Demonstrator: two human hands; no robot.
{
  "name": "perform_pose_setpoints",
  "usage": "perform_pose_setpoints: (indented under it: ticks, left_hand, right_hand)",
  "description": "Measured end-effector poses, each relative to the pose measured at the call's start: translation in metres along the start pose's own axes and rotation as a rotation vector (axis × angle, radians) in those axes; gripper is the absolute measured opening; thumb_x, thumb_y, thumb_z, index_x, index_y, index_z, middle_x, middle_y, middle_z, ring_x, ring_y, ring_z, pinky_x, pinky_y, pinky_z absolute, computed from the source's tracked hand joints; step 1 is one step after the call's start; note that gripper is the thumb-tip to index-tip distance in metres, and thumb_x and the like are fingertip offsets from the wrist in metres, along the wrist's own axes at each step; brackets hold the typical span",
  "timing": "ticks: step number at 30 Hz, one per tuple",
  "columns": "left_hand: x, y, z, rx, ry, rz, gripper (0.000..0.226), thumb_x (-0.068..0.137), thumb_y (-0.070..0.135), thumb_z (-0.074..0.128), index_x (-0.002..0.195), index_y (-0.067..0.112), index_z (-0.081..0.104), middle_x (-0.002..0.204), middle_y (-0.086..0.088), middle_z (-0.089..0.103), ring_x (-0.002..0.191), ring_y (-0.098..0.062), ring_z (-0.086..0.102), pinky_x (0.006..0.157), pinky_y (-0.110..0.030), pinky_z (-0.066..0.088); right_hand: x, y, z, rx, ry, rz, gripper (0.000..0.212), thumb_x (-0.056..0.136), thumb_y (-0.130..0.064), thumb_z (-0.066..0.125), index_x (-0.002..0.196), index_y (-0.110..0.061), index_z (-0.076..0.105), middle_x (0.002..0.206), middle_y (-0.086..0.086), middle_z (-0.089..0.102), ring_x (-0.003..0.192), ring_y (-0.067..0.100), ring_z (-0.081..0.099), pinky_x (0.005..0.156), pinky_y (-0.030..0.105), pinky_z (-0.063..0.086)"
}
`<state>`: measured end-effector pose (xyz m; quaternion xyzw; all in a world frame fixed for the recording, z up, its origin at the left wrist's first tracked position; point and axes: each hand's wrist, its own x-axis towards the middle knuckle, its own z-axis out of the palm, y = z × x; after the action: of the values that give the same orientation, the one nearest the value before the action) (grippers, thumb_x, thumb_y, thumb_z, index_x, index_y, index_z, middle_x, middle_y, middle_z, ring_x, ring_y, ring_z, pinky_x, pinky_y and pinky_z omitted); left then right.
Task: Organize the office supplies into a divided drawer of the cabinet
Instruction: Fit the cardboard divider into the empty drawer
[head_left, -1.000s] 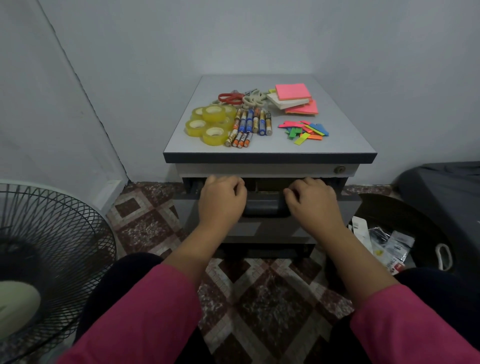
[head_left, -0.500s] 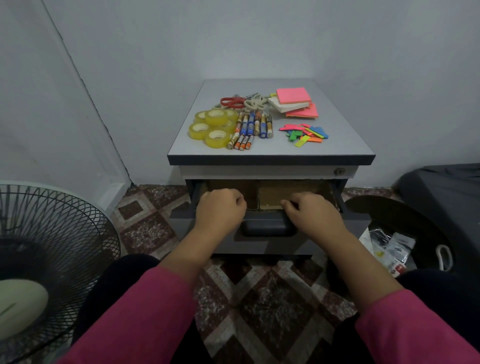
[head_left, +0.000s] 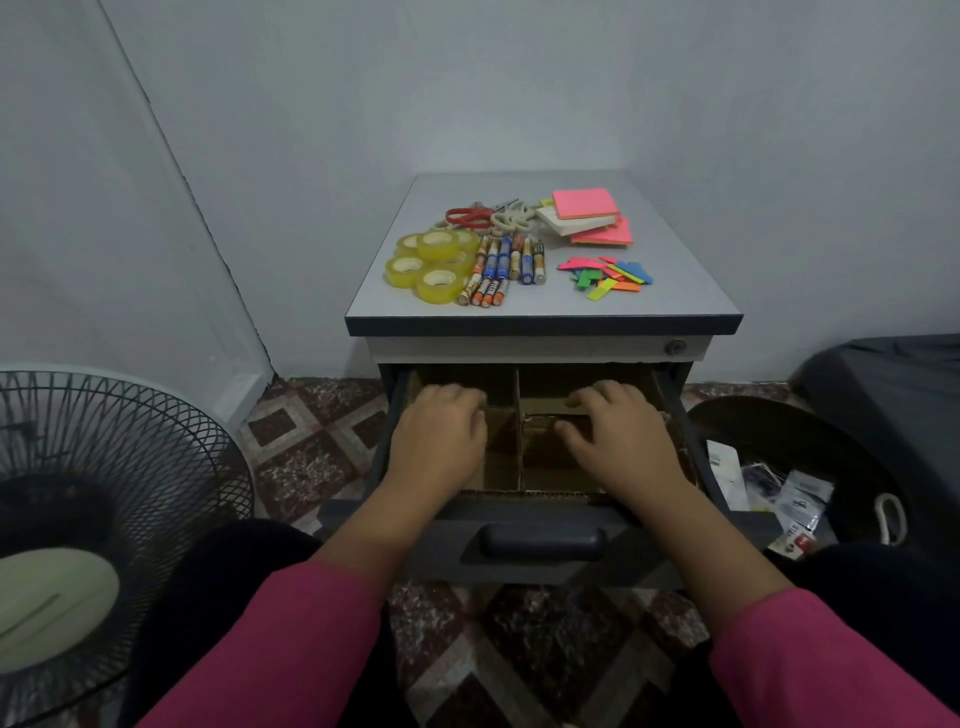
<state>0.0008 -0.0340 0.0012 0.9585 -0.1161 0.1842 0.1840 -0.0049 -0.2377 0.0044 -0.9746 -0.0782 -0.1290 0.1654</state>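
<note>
Cabinet (head_left: 544, 317): against far wall, grey top carrying the supplies.
Drawer (head_left: 540, 551): top one, pulled out toward the near side; cardboard dividers (head_left: 518, 415) form compartments.
Left hand (head_left: 439, 441): over left compartments, fingers loosely curled, grip unclear.
Right hand (head_left: 618, 441): over right compartments, fingers loosely curled, grip unclear.
Tape rolls (head_left: 434, 265): top, left.
Sticky notes (head_left: 587, 215): far right.
Batteries (head_left: 501, 267): centre.
Scissors (head_left: 470, 217): far centre.

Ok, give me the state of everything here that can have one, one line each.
drawer: pulled open, cardboard dividers showing
tape rolls: piled on cabinet top
batteries: lying on top
scissors: on top, apparently closed
sticky notes: stacked
left hand: over drawer, fingers curled
right hand: over drawer, fingers curled
</note>
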Motion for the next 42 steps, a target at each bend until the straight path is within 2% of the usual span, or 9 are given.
perform_pose_setpoints:
  ticks: [3,7,13,22,27,30,35,39,42]
  left_hand:
    - [0.006,-0.006,0.009,0.049,-0.174,-0.059,0.047,0.098,0.034,0.045,0.143,0.023,0.04,0.15,-0.003,0.037,0.142,-0.021,0.025,0.114,-0.043,0.023]
    - [0.006,-0.005,0.015,0.133,-0.347,-0.073,0.057,0.099,0.047,0.037,0.15,0.026,0.023,0.156,-0.003,0.025,0.147,-0.022,0.011,0.118,-0.045,0.006]
    - [0.003,-0.005,0.014,0.168,-0.298,-0.04,0.052,0.098,0.047,0.039,0.144,0.025,0.034,0.144,-0.005,0.041,0.137,-0.024,0.029,0.117,-0.044,0.013]
    - [-0.013,0.001,0.007,0.178,-0.307,-0.049,0.051,0.097,0.047,0.041,0.143,0.025,0.036,0.142,-0.005,0.043,0.136,-0.025,0.031,0.118,-0.046,0.016]
    - [-0.023,0.007,-0.001,0.229,-0.313,-0.042,0.049,0.097,0.051,0.036,0.137,0.025,0.044,0.135,-0.006,0.049,0.129,-0.026,0.037,0.114,-0.044,0.022]
    - [-0.024,0.009,-0.007,0.249,-0.31,-0.032,0.047,0.098,0.053,0.032,0.125,0.023,0.056,0.123,-0.006,0.057,0.118,-0.025,0.044,0.101,-0.04,0.034]
    - [-0.004,0.014,-0.023,0.176,-0.469,-0.111,0.056,0.098,0.057,0.028,0.094,0.015,0.066,0.092,-0.006,0.064,0.087,-0.021,0.058,0.077,-0.036,0.05]
    - [0.024,0.016,-0.025,0.2,-0.627,-0.175,0.053,0.097,0.056,0.034,0.097,0.011,0.063,0.099,-0.008,0.064,0.092,-0.024,0.06,0.075,-0.033,0.046]
    - [0.027,0.016,-0.02,0.088,-0.747,-0.254,0.054,0.099,0.053,0.034,0.113,0.008,0.06,0.107,-0.009,0.061,0.1,-0.025,0.057,0.078,-0.033,0.042]
  right_hand:
    - [0.002,0.002,0.008,-0.062,-0.189,0.011,0.052,0.093,-0.049,0.048,0.14,-0.028,0.04,0.144,-0.002,0.042,0.137,0.018,0.032,0.117,0.047,0.015]
    - [0.002,0.004,0.013,-0.095,-0.199,0.007,0.055,0.092,-0.049,0.05,0.141,-0.029,0.038,0.144,-0.002,0.043,0.137,0.019,0.031,0.117,0.048,0.009]
    - [0.001,0.006,0.013,-0.113,-0.213,0.003,0.055,0.09,-0.045,0.054,0.14,-0.029,0.038,0.143,-0.002,0.044,0.137,0.019,0.033,0.117,0.048,0.009]
    - [-0.016,0.002,0.011,-0.117,-0.228,0.011,0.054,0.089,-0.046,0.055,0.138,-0.03,0.039,0.136,-0.005,0.049,0.132,0.017,0.038,0.117,0.047,0.012]
    - [-0.026,-0.008,0.006,-0.142,-0.213,0.045,0.045,0.092,-0.06,0.04,0.125,-0.031,0.048,0.125,-0.005,0.056,0.122,0.018,0.047,0.11,0.046,0.027]
    - [-0.025,-0.014,0.001,-0.112,-0.247,0.091,0.045,0.095,-0.062,0.029,0.112,-0.03,0.056,0.113,-0.004,0.061,0.111,0.018,0.053,0.099,0.043,0.036]
    - [-0.012,-0.024,-0.01,-0.153,-0.364,0.12,0.045,0.098,-0.055,0.027,0.099,-0.026,0.061,0.099,-0.001,0.066,0.099,0.02,0.059,0.09,0.04,0.037]
    - [0.014,-0.028,-0.008,-0.141,-0.523,0.169,0.031,0.098,-0.045,0.039,0.082,-0.024,0.057,0.085,-0.001,0.06,0.085,0.019,0.06,0.076,0.034,0.044]
    - [0.026,-0.031,-0.001,-0.03,-0.632,0.226,0.031,0.096,-0.039,0.046,0.073,-0.022,0.057,0.076,-0.001,0.057,0.075,0.016,0.057,0.063,0.028,0.041]
